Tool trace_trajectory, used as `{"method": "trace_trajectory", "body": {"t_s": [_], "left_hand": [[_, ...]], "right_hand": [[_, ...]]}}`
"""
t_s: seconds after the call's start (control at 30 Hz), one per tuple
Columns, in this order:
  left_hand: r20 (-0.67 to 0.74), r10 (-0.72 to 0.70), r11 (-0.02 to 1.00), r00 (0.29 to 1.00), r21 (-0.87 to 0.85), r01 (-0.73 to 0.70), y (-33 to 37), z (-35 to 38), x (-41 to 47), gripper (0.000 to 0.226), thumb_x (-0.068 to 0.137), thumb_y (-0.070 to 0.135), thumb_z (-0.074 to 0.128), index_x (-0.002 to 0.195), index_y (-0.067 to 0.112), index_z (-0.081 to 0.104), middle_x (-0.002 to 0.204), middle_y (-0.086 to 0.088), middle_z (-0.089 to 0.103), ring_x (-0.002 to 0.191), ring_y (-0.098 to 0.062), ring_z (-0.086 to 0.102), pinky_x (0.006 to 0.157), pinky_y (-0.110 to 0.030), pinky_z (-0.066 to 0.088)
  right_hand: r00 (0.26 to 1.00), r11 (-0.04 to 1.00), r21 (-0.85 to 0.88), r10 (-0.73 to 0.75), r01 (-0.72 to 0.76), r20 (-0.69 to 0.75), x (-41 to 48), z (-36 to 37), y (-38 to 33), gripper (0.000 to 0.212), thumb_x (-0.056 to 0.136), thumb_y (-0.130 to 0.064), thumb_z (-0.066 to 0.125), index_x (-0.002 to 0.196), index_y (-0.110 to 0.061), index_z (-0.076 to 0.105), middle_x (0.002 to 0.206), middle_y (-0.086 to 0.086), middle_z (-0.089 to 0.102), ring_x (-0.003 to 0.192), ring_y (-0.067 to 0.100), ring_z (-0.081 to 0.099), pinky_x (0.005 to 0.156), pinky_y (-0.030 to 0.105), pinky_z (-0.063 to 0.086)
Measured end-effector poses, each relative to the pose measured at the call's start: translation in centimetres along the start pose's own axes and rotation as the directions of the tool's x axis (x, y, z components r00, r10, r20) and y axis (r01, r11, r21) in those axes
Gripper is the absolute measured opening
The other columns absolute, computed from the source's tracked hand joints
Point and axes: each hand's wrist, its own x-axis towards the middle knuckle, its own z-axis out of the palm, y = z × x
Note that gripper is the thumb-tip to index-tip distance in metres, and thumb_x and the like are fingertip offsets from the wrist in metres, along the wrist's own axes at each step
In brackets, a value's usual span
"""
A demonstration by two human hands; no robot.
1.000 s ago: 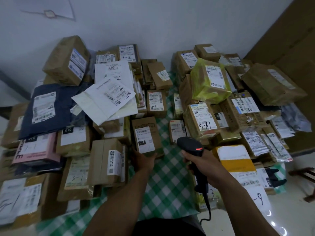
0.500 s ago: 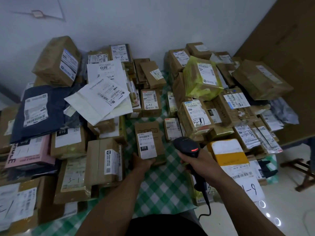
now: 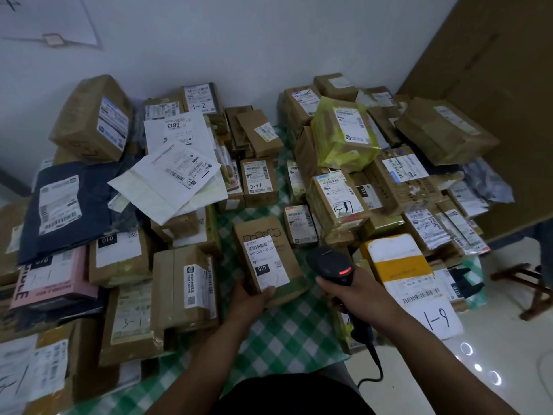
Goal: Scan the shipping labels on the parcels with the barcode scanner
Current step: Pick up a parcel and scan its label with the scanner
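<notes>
Left grip [image 3: 250, 298] curls round the near end of a box [image 3: 270, 235] on the surface [image 3: 287, 333], label [image 3: 266, 262] facing up. Right grip [image 3: 359, 295] wraps the scanner [image 3: 330, 263], just right of the box. Scan seemingly pending: aim at the barcode, then trigger.

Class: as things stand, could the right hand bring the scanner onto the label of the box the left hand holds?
Probably yes: the right hand holds the scanner beside the box, its label faces up, nothing between.
</notes>
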Motion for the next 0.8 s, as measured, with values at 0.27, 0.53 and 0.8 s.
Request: {"method": "trace_trajectory", "body": {"t_s": [0.27, 0.53, 0.8], "left_hand": [[0.068, 0.435, 0.877, 0.898, 0.193, -0.439, 2.2, -0.5, -4.9, 0.106, 0.088, 0.013, 0.081, 0.158, 0.053, 0.012, 0.143, 0.035, 0.041, 0.135, -0.005, 0.046, 0.104, -0.035, 0.051], [0.014, 0.540, 0.807, 0.841, 0.275, -0.522, 2.9, 1.5, -2.2, 0.107, 0.086, 0.020, 0.084, 0.160, 0.052, 0.013, 0.156, 0.009, 0.044, 0.141, -0.014, 0.047, 0.108, -0.055, 0.050], [-0.051, 0.538, 0.799, 0.842, 0.349, -0.490, 2.7, 2.4, -1.4, 0.112, 0.088, 0.014, 0.081, 0.160, 0.053, 0.005, 0.146, 0.002, 0.044, 0.121, -0.001, 0.048, 0.098, -0.034, 0.045]], "right_hand": [[0.998, 0.999, 0.016, -0.034, 0.034, 0.046, -1.9, -0.8, -0.9, 0.022, 0.091, -0.036, 0.076, 0.112, -0.030, 0.069, 0.089, -0.001, 0.078, 0.065, 0.010, 0.069, 0.066, 0.028, 0.053], [0.994, 0.996, -0.036, -0.084, 0.086, 0.064, -2.2, 0.3, -2.4, 0.015, 0.095, -0.037, 0.072, 0.109, -0.035, 0.068, 0.085, -0.006, 0.079, 0.069, 0.009, 0.071, 0.067, 0.022, 0.053], [0.994, 0.995, -0.045, -0.086, 0.089, 0.061, -1.9, 1.2, -3.4, 0.008, 0.096, -0.037, 0.071, 0.099, -0.030, 0.069, 0.073, -0.005, 0.073, 0.061, 0.004, 0.066, 0.057, 0.013, 0.048]]}}
